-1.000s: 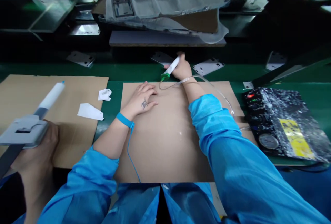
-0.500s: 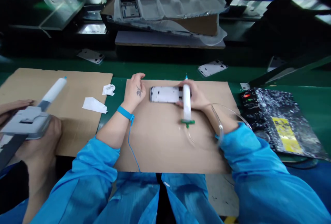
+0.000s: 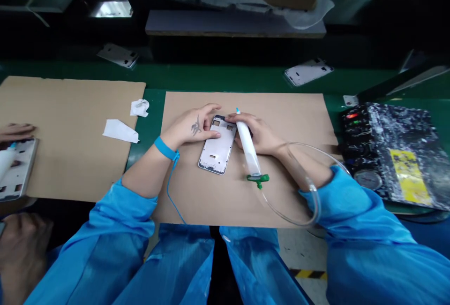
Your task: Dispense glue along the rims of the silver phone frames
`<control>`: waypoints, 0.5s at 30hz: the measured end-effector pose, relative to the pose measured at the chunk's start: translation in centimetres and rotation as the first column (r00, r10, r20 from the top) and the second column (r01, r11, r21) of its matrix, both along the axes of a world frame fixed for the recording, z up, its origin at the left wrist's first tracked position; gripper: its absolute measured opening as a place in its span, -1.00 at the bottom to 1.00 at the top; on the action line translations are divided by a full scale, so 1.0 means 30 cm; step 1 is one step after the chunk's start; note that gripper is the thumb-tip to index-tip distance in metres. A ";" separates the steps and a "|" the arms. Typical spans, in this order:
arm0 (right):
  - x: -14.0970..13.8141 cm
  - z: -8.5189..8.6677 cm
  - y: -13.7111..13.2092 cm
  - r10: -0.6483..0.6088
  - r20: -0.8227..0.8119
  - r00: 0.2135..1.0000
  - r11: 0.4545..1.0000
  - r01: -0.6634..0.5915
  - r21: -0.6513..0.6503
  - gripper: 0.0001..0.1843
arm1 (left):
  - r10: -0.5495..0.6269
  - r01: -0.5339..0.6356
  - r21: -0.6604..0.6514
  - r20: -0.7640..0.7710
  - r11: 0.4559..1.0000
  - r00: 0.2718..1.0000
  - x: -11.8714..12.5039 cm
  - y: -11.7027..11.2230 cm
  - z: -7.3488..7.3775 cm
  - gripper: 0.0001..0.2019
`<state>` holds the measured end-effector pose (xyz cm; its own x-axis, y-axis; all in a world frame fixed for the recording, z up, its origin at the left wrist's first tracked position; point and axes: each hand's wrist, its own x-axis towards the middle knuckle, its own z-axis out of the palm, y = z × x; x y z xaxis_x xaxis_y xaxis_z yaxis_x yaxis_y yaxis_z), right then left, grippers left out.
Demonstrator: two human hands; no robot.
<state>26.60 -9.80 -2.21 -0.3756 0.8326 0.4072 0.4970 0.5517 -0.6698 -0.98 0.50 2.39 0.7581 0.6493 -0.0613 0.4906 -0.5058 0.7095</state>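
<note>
Syringe tip at the top end of a phone frame, middle of the cardboard mat [image 3: 246,192].

The phone frame [image 3: 218,148] lies mid-mat. The left hand [image 3: 191,129] rests on its upper edge, fingers flat and unclenched. The right hand [image 3: 262,136] has its fingers wrapped round the syringe [image 3: 248,148]. No bead shows on the frame, so the work looks barely begun. The barrel is white, its fill unreadable.

matt cardboard mat [image 3: 281,122], glossy plastic syringe [image 3: 248,148]
</note>
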 end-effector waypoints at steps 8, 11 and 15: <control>-0.039 0.006 -0.013 -0.336 -0.520 0.786 0.935 0.213 -0.283 -0.18 | -0.121 0.109 0.257 0.034 0.960 0.992 0.022 0.013 -0.055 -0.10; -0.051 0.027 -0.027 -0.468 -0.496 0.731 0.859 0.245 -0.450 -0.27 | -0.131 0.119 0.240 0.036 0.963 0.991 0.024 0.007 -0.062 -0.23; -0.090 0.052 -0.049 -0.434 -0.397 0.809 0.843 0.209 -0.496 -0.36 | -0.099 0.085 0.246 0.045 0.966 0.994 0.038 -0.013 -0.057 -0.29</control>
<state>23.89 -11.26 -0.67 0.0942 0.9942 0.0510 0.1495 0.0366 -0.9881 0.15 0.11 0.68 0.8128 0.5668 0.1345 0.3965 -0.7074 0.5851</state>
